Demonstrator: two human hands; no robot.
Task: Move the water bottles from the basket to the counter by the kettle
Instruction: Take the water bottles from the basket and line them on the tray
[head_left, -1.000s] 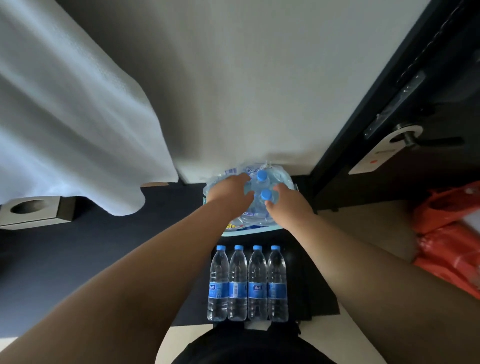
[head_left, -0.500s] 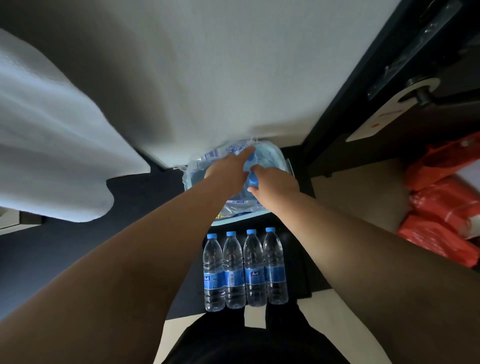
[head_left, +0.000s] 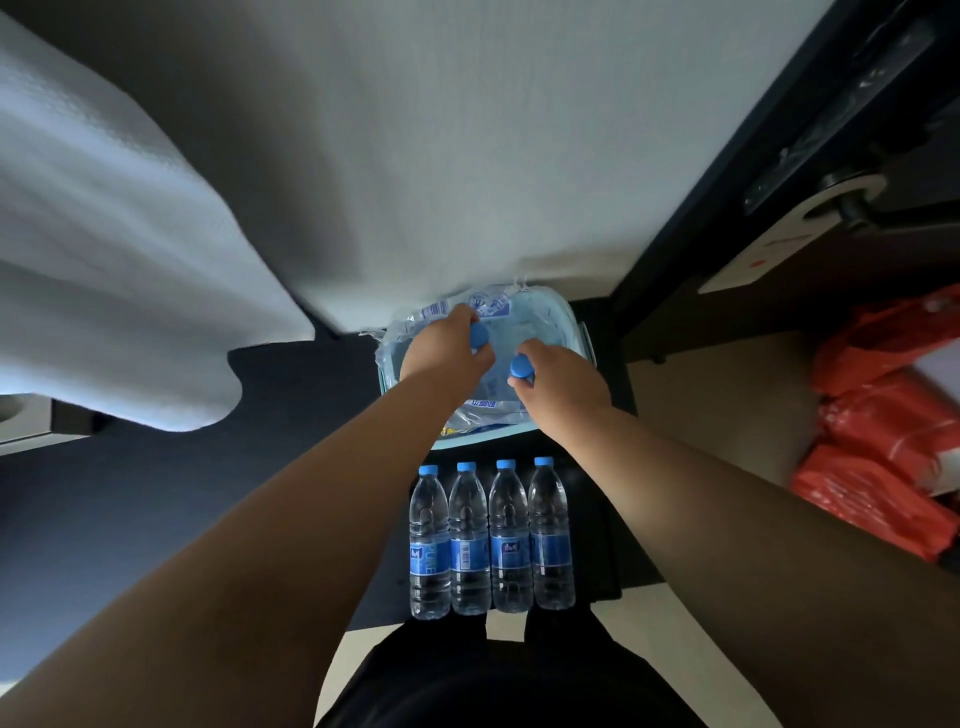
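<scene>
A light blue basket (head_left: 563, 322) lined with torn clear plastic wrap sits against the wall. My left hand (head_left: 441, 351) grips a water bottle by its neck, its blue cap (head_left: 479, 335) showing past my fingers. My right hand (head_left: 563, 387) grips a second bottle the same way, blue cap (head_left: 521, 367) visible. Both bottle bodies are hidden under my hands. Several clear bottles with blue caps and blue labels (head_left: 491, 540) stand in a row on the dark surface just in front of the basket.
A white towel or cloth (head_left: 119, 270) hangs at the left. A dark door with a handle and a hanging tag (head_left: 774, 249) is at the right. Orange plastic bags (head_left: 883, 441) lie on the floor at the far right. No kettle is in view.
My hands have spread apart over the basket and each now holds a bottle by the neck, with the caps lifted clear of the wrap. The camera view has shifted slightly.
</scene>
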